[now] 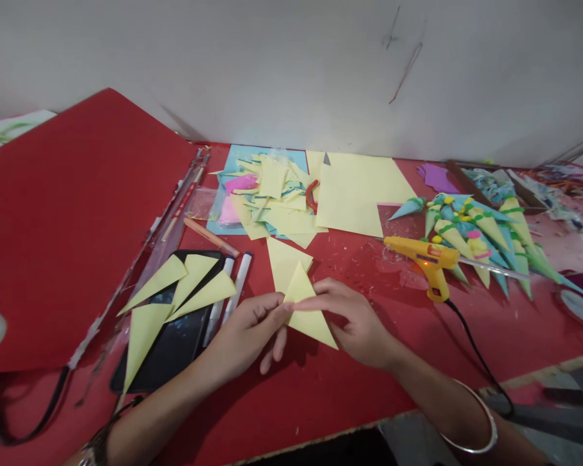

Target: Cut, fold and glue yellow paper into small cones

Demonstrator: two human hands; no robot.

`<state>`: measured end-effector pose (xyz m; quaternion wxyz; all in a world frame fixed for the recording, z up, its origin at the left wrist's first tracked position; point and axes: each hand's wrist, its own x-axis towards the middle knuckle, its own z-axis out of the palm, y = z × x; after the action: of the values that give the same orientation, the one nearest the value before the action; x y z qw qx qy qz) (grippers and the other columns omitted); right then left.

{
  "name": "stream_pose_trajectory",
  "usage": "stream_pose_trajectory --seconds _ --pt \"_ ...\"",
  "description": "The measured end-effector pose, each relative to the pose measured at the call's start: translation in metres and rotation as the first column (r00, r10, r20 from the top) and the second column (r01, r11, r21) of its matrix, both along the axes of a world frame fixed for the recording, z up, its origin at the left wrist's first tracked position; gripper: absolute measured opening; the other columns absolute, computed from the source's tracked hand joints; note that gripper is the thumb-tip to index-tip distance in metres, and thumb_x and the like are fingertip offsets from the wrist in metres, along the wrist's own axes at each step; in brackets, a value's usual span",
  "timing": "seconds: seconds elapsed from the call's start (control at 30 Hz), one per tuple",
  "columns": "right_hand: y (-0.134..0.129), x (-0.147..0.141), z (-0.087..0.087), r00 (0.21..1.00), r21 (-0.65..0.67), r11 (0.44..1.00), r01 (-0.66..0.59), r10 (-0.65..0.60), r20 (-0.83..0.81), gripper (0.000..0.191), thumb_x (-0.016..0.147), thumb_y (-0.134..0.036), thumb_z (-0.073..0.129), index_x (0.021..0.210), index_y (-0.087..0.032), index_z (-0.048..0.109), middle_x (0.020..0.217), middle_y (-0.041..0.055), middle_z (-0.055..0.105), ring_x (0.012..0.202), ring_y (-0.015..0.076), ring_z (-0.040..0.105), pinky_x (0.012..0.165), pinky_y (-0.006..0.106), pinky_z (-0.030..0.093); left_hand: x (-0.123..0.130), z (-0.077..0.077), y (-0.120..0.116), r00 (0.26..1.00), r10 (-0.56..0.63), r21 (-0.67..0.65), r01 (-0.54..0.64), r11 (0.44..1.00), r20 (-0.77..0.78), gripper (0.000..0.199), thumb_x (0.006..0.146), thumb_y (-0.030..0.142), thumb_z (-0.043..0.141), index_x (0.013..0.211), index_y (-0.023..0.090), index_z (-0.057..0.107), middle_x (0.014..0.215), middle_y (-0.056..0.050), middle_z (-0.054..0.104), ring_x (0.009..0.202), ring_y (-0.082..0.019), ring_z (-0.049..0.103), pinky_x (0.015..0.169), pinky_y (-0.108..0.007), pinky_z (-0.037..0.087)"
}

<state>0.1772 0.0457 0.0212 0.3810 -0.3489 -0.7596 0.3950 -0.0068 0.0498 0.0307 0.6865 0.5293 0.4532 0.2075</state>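
Note:
A yellow paper piece (311, 327) with pointed corners is held between both hands above the red table. My left hand (257, 330) pinches its left edge between thumb and fingers. From the other side, my right hand (352, 317) grips the same paper, its index finger lying across the front. Just behind, another yellow paper piece (284, 259) lies flat on the table. To the left, several rolled yellow paper cones (148, 330) rest on a black phone-like device (179, 349), beside white markers (236, 285).
A yellow glue gun (422, 249) with a black cord lies right of my hands. Finished-looking blue and yellow cones (466, 233) are heaped behind it. Paper scraps (272, 200) and large yellow sheets (354, 188) lie at the back. A big red board (78, 226) fills the left.

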Motion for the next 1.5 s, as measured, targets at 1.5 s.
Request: stream_pose_trajectory --seconds 1.5 --pt "-0.008 -0.008 -0.005 0.979 -0.467 0.880 0.081 -0.157 -0.127 0.037 0.081 -0.029 0.053 0.114 -0.023 0.037 0.064 -0.0040 0.060 0.058 0.0120 0.059 0.054 0.024 0.044 0.009 -0.007 -0.008 0.996 -0.092 0.029 0.092 0.995 0.003 0.029 0.082 0.040 0.047 0.073 0.015 0.059 0.054 0.002 0.062 0.037 -0.005 0.047 0.038 -0.016 0.034"
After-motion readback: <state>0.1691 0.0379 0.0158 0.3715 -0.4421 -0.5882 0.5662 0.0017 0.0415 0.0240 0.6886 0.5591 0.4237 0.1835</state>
